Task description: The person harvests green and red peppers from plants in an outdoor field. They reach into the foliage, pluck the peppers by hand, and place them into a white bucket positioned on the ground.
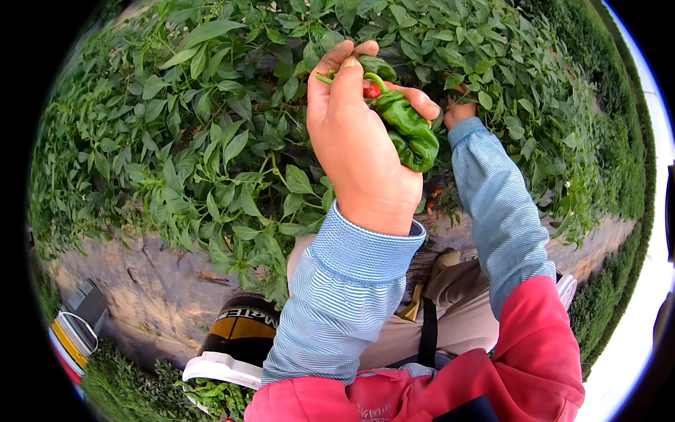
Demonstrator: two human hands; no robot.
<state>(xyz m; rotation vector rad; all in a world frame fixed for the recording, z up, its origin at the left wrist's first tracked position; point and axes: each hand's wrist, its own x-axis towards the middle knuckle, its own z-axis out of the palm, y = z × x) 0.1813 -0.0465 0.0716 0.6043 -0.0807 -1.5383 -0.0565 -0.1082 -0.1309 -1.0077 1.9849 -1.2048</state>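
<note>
My left hand point(364, 132) is raised at the centre, palm up, its fingers curled around a few picked peppers. A wrinkled green pepper point(408, 126) lies along the palm, its curved stem upward. Part of a red pepper point(371, 89) and a darker green pepper point(378, 67) show between the fingers. To the right, my right hand point(460, 112) reaches into the leaves of a pepper plant point(495, 68); its fingers are mostly hidden by foliage, so what they touch cannot be seen.
A black and orange bucket with a white rim point(224, 364) stands at the lower left, with green peppers point(216, 395) inside. Plastic ground film point(153, 295) covers the soil beside the plants. Another bucket point(74, 340) and a grey box point(87, 303) are at the far left.
</note>
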